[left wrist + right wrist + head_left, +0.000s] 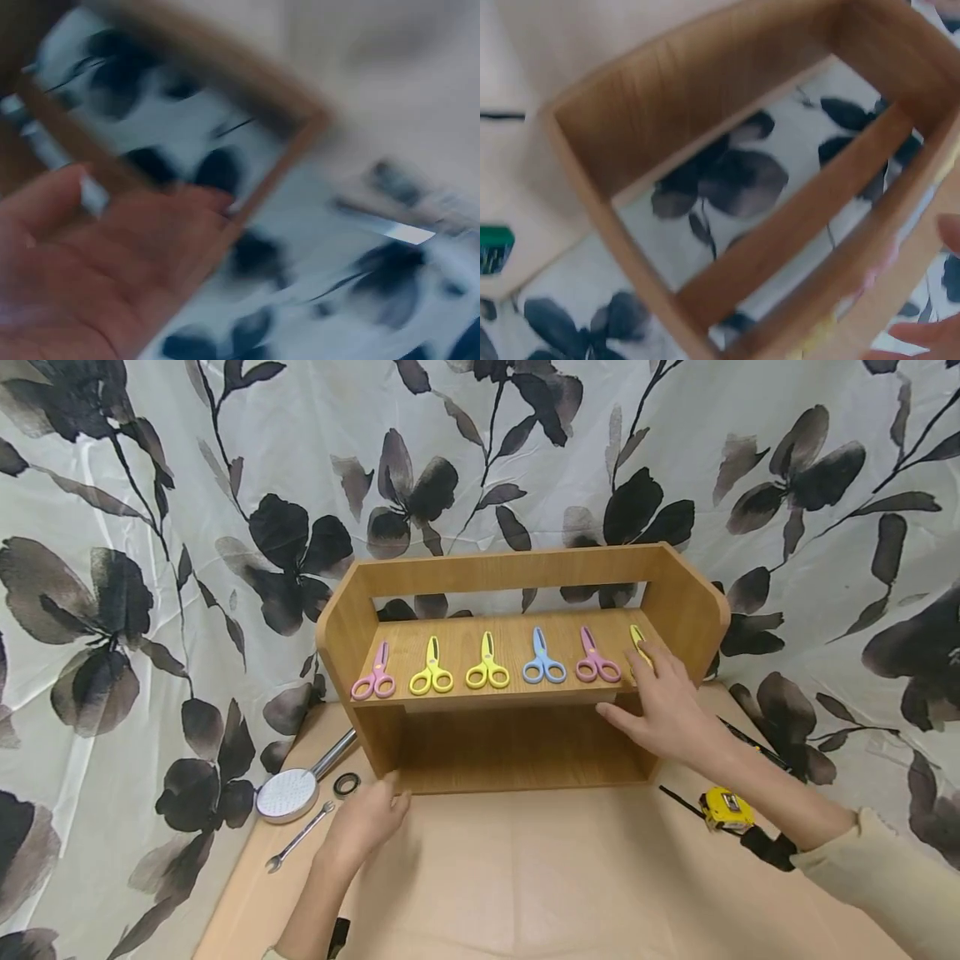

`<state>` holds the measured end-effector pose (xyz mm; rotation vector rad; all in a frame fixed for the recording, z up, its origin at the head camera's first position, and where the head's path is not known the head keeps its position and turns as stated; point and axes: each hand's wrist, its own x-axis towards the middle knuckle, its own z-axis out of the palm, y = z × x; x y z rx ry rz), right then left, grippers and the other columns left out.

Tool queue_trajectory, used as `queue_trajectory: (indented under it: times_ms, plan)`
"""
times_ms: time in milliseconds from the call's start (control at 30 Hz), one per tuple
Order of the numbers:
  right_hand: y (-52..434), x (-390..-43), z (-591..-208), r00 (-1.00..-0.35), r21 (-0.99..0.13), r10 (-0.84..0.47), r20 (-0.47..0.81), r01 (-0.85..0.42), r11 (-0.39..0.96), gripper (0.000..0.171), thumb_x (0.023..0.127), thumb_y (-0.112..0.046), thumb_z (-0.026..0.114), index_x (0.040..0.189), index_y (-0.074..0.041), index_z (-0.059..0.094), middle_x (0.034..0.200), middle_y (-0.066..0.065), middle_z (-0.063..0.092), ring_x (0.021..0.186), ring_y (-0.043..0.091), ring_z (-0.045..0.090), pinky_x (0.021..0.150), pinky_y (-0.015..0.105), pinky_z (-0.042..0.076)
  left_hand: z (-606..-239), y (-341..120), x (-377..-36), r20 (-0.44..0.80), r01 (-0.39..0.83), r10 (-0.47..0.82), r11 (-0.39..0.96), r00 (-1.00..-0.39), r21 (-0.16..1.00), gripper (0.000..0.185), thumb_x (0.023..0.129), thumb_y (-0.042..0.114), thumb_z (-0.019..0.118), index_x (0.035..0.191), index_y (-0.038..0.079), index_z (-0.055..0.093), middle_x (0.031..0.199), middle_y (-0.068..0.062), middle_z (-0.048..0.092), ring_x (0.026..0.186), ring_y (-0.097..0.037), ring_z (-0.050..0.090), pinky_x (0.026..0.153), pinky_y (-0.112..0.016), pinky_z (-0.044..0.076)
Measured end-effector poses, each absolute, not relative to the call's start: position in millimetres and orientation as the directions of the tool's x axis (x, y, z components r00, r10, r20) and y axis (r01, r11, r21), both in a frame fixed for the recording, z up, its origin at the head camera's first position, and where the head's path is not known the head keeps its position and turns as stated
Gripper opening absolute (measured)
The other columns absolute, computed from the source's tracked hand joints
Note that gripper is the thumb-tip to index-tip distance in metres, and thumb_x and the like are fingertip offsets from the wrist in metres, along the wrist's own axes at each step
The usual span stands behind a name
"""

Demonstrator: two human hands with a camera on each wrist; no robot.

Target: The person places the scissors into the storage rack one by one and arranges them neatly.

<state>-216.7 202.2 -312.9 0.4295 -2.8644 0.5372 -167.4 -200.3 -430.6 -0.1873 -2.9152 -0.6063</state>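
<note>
Item: wooden shelf unit, two tiers, stood on a tan table before a floral curtain.

Upper tier held six small scissors in a row, handles toward the viewer. From the 9 o'clock end: pink scissors, yellow scissors, second yellow scissors, blue scissors, second pink scissors, and a third yellow pair at the 3 o'clock end, partly covered by fingers.

Right hand: lay at the shelf's 3 o'clock end, fingers spread and fairly straight, fingertips over the third yellow pair, thumb along the front edge of the upper tier. Whether any finger pinched the scissors could not be told. The right wrist view showed only the shelf frame from below and a few fingertips.

Left hand: rested at the shelf's lower corner, 7 o'clock of the unit, fingers loosely bent and holding nothing, fingertips at or just short of the wood. The left wrist view was blurred; an open palm showed beside the frame.

Other articles on the table: at 9 o'clock of the left hand, a shower head, a black ring, a spanner. At 4 o'clock of the shelf, a yellow tape measure.
</note>
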Motion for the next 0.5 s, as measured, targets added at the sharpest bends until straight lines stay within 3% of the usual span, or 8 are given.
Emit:
queue_trajectory:
  times_ms: [67, 133, 167, 233, 300, 367, 433, 500]
  plan:
    - [195.4, -211.7, -324.7, -0.9, -0.269, -0.266, 0.346, -0.367, 0.891, 0.089, 0.093, -0.048, 0.073, 0.157, 0.001, 0.035, 0.165, 0.032, 0.024, 0.152, 0.053, 0.022, 0.119, 0.074, 0.024, -409.9, -183.7, -169.1, 0.406, 0.338, 0.195, 0.886, -0.893, 0.316, 0.034, 0.1, 0.023, 0.065, 0.126, 0.001, 0.07, 0.112, -0.016, 0.076, 0.099, -0.033, 0.072, 0.082, -0.05, 0.06]
    - [188.7, -211.1, -335.1, -0.861, -0.218, -0.283, 0.421, -0.399, 0.89, 0.09, 0.093, -0.055, 0.071, 0.158, -0.003, 0.037, 0.166, 0.029, 0.026, 0.154, 0.05, 0.021, 0.122, 0.071, 0.023, -395.1, -171.0, -176.7, 0.613, 0.466, 0.269, 0.865, -0.743, 0.185, 0.035, 0.101, 0.029, 0.063, 0.128, 0.009, 0.072, 0.125, -0.012, 0.074, 0.117, -0.032, 0.067, 0.096, -0.049, 0.056]
    - [185.3, -211.6, -339.8, -0.847, -0.197, -0.286, 0.449, -0.406, 0.892, 0.091, 0.092, -0.058, 0.07, 0.159, -0.006, 0.037, 0.167, 0.028, 0.026, 0.155, 0.049, 0.02, 0.122, 0.07, 0.023, -389.3, -166.5, -181.5, 0.673, 0.488, 0.284, 0.863, -0.683, 0.131, 0.038, 0.102, 0.035, 0.06, 0.132, 0.013, 0.07, 0.134, -0.011, 0.07, 0.126, -0.034, 0.061, 0.103, -0.051, 0.051]
    - [179.7, -214.6, -346.8, -0.826, -0.161, -0.285, 0.487, -0.406, 0.9, 0.097, 0.091, -0.063, 0.068, 0.164, -0.013, 0.029, 0.169, 0.025, 0.023, 0.157, 0.047, 0.017, 0.124, 0.068, 0.02, -380.6, -160.2, -192.6, 0.72, 0.477, 0.297, 0.877, -0.628, 0.055, 0.051, 0.103, 0.049, 0.051, 0.145, 0.022, 0.061, 0.154, -0.011, 0.054, 0.146, -0.038, 0.042, 0.116, -0.06, 0.037]
    - [176.3, -218.7, -351.6, -0.811, -0.14, -0.275, 0.516, -0.397, 0.907, 0.104, 0.089, -0.067, 0.067, 0.168, -0.021, 0.019, 0.172, 0.022, 0.017, 0.159, 0.046, 0.012, 0.124, 0.069, 0.017, -374.4, -157.5, -204.1, 0.675, 0.428, 0.297, 0.903, -0.675, 0.03, 0.066, 0.102, 0.066, 0.038, 0.157, 0.031, 0.046, 0.172, -0.008, 0.027, 0.16, -0.041, 0.013, 0.123, -0.068, 0.016]
    - [174.7, -222.5, -354.8, -0.798, -0.121, -0.263, 0.543, -0.384, 0.915, 0.109, 0.086, -0.069, 0.067, 0.169, -0.029, 0.008, 0.175, 0.018, 0.01, 0.16, 0.045, 0.007, 0.124, 0.071, 0.016, -371.3, -156.8, -216.1, 0.611, 0.379, 0.295, 0.925, -0.734, 0.009, 0.076, 0.098, 0.078, 0.026, 0.163, 0.038, 0.03, 0.178, -0.002, 0.002, 0.161, -0.04, -0.012, 0.124, -0.073, 0.001]
    - [174.5, -226.9, -356.9, -0.782, -0.108, -0.258, 0.567, -0.381, 0.918, 0.113, 0.085, -0.071, 0.068, 0.168, -0.034, 0.001, 0.176, 0.016, 0.004, 0.161, 0.045, 0.004, 0.123, 0.073, 0.014, -370.2, -157.5, -227.2, 0.557, 0.348, 0.287, 0.937, -0.779, 0.004, 0.081, 0.096, 0.081, 0.025, 0.166, 0.041, 0.02, 0.177, 0.003, -0.013, 0.159, -0.037, -0.024, 0.123, -0.072, -0.008]
    - [174.6, -228.7, -357.9, -0.775, -0.101, -0.259, 0.577, -0.383, 0.918, 0.114, 0.084, -0.071, 0.068, 0.168, -0.035, 0.0, 0.176, 0.014, 0.0, 0.161, 0.044, 0.002, 0.123, 0.074, 0.014, -369.9, -158.3, -232.8, 0.534, 0.336, 0.284, 0.942, -0.796, 0.0, 0.082, 0.095, 0.082, 0.026, 0.166, 0.041, 0.016, 0.175, 0.006, -0.017, 0.158, -0.036, -0.027, 0.123, -0.071, -0.01]
